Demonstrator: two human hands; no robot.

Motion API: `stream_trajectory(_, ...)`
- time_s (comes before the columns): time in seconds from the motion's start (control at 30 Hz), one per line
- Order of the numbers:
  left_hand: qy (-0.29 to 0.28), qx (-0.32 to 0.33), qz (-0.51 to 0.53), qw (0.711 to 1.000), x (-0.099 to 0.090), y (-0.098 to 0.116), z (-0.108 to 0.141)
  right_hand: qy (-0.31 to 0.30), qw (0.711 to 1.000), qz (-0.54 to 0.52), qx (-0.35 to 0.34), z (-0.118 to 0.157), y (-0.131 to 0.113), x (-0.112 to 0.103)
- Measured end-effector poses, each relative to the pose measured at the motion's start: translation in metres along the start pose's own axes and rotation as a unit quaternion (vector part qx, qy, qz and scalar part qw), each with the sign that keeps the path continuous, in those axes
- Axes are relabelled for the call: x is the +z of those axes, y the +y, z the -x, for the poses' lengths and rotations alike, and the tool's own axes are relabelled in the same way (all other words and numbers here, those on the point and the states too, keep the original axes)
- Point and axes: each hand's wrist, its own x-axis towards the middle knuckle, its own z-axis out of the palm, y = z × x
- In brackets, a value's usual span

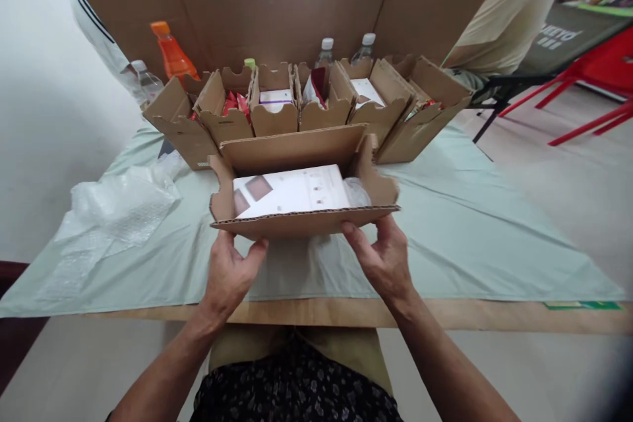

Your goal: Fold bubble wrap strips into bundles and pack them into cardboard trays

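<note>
Between both hands is an open-topped cardboard box (297,145), tipped so that its inside faces me. My left hand (232,270) grips its lower left corner, thumb on the near wall and the other fingers mostly hidden underneath. At the lower right corner my right hand (383,254) holds it the same way. Inside lies a white carton (291,191) with brownish squares printed on it. Beside the carton, at the right end, is something clear and plastic-looking (357,192); its kind cannot be made out.
A row of cardboard bins (274,122) holding packets and boxes stands behind, with bottles (173,53) beyond and a tall cardboard panel (287,0) at the back. Bubble wrap (119,204) lies left on the pale green cloth (469,231). People sit behind the panel; a red chair (588,72) stands right.
</note>
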Motion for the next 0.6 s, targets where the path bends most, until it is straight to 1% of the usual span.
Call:
stream_trajectory(0.03, -0.003, 0.018, 0.003, 1.000, 0.008, 0.003, -0.002, 0.010, 1.000, 0.001, 0.008, 0.000, 0.006, -0.005)
stream_trajectory(0.1, -0.018, 0.054, 0.001, 0.998, 0.026, 0.010, 0.005, 0.019, 0.999, -0.007, 0.026, 0.004, 0.022, -0.020)
stream_trajectory(0.17, -0.043, 0.077, -0.012, 0.996, 0.041, 0.016, 0.022, 0.030, 0.999, -0.025, 0.034, 0.008, 0.039, -0.034)
stream_trajectory(0.23, -0.079, 0.081, -0.034, 0.993, 0.050, 0.019, 0.041, 0.057, 0.997, -0.042, 0.033, 0.010, 0.055, -0.042)
stream_trajectory(0.33, -0.113, 0.068, -0.053, 0.990, 0.050, 0.015, 0.061, 0.092, 0.993, -0.059, 0.032, 0.009, 0.070, -0.042)
stream_trajectory(0.4, -0.117, 0.055, -0.044, 0.991, 0.044, 0.006, 0.062, 0.093, 0.993, -0.066, 0.032, 0.009, 0.076, -0.038)
stream_trajectory(0.47, -0.125, 0.044, -0.032, 0.991, 0.037, -0.006, 0.055, 0.091, 0.992, -0.075, 0.033, 0.011, 0.080, -0.034)
stream_trajectory(0.53, -0.138, 0.036, -0.029, 0.989, 0.032, -0.016, 0.043, 0.091, 0.991, -0.084, 0.043, 0.016, 0.084, -0.031)
stream_trajectory(0.6, -0.159, 0.025, -0.028, 0.987, 0.031, -0.021, 0.030, 0.094, 0.990, -0.087, 0.066, 0.022, 0.088, -0.028)
